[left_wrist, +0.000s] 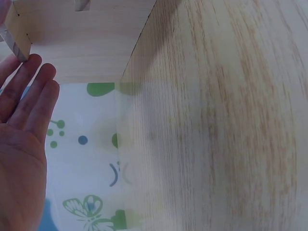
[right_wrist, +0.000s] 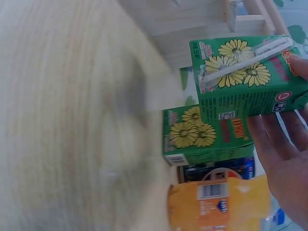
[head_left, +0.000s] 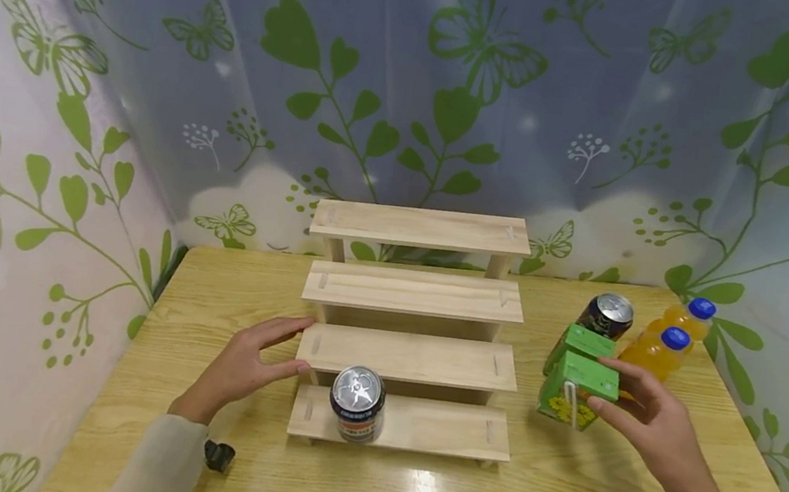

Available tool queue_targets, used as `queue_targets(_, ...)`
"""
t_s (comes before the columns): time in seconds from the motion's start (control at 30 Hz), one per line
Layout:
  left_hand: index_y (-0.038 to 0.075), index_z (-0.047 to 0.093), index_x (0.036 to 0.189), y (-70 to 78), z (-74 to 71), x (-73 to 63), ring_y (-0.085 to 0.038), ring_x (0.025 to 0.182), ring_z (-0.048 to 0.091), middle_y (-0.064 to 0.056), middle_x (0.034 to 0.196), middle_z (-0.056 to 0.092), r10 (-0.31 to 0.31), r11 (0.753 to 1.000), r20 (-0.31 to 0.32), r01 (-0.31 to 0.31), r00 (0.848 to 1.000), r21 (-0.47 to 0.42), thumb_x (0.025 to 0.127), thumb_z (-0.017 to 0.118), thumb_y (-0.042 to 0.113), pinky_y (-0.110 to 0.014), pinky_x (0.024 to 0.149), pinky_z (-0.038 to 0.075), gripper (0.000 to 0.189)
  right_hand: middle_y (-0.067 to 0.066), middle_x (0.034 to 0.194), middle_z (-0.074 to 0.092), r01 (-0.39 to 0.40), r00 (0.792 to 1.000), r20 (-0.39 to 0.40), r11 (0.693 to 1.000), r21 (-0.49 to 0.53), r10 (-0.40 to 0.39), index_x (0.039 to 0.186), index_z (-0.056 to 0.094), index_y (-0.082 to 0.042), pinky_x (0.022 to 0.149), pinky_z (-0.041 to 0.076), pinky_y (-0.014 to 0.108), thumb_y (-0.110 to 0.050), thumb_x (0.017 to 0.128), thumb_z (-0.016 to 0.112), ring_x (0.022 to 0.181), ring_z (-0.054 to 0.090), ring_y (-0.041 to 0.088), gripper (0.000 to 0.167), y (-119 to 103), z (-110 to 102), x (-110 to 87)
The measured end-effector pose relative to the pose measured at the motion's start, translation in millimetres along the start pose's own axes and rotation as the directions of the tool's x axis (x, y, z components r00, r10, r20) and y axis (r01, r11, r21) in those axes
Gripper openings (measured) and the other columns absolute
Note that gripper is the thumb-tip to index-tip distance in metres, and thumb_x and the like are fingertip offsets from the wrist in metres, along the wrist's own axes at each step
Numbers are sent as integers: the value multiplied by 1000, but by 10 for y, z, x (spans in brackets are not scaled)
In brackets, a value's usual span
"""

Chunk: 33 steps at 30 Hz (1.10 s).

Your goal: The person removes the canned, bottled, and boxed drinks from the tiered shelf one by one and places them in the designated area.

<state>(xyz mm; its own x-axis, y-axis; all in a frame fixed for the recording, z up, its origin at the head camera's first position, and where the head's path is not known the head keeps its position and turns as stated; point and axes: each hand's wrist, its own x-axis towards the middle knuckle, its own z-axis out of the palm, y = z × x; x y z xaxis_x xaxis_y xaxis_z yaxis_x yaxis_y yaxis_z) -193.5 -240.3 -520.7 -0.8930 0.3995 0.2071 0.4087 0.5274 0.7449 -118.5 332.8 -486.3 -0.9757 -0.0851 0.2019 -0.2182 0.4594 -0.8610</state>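
A four-tier wooden step shelf (head_left: 409,357) stands mid-table. My left hand (head_left: 245,364) holds the left end of its second-lowest step between thumb and fingers; in the left wrist view, the fingers (left_wrist: 36,98) meet that plank's corner. My right hand (head_left: 664,431) grips a green drink carton (head_left: 580,390) with yellow flowers and a straw on its side. The right wrist view shows this carton (right_wrist: 245,79) overlapping a second green carton (right_wrist: 207,137) behind it. A dark can (head_left: 357,405) with a silver top stands on the lowest step, towards the left.
Behind the cartons stand another dark can (head_left: 608,314) and two orange drink bottles (head_left: 652,354) with blue caps. A curtain (head_left: 413,114) with green leaves and butterflies hangs behind the wooden table (head_left: 239,275) and at both sides.
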Motion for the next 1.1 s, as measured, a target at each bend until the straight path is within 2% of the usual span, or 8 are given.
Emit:
queue_targets(0.2, 14, 59, 159, 5, 3, 6, -37, 143, 62, -9, 158, 62, 2, 1000, 1, -2, 1000, -2, 97, 86, 28, -57, 116, 54, 69, -30, 129, 64, -22, 1000, -21, 1000, -1, 22, 149, 58, 0, 95, 53, 5, -5, 103, 75, 116, 62, -10, 49, 101, 49, 18)
queue_targets(0.6, 16, 59, 159, 17, -9, -3, -39, 143, 62, -10, 159, 61, -17, 1000, 6, 17, 1000, -3, 97, 86, 30, -60, 116, 53, 69, -34, 128, 62, -49, 997, -55, 999, 13, 49, 149, 57, 2, 93, 53, 4, -5, 103, 76, 115, 61, -14, 51, 288, 122, 47)
queue_targets(1.1, 16, 58, 159, 13, -11, 4, -37, 144, 62, -9, 159, 61, -7, 1000, 12, 7, 1000, -11, 97, 86, 27, -59, 117, 53, 69, -34, 130, 57, -82, 994, -64, 996, 23, 84, 150, 55, 3, 93, 52, 3, -9, 103, 76, 118, 57, -18, 53, 323, 198, 50)
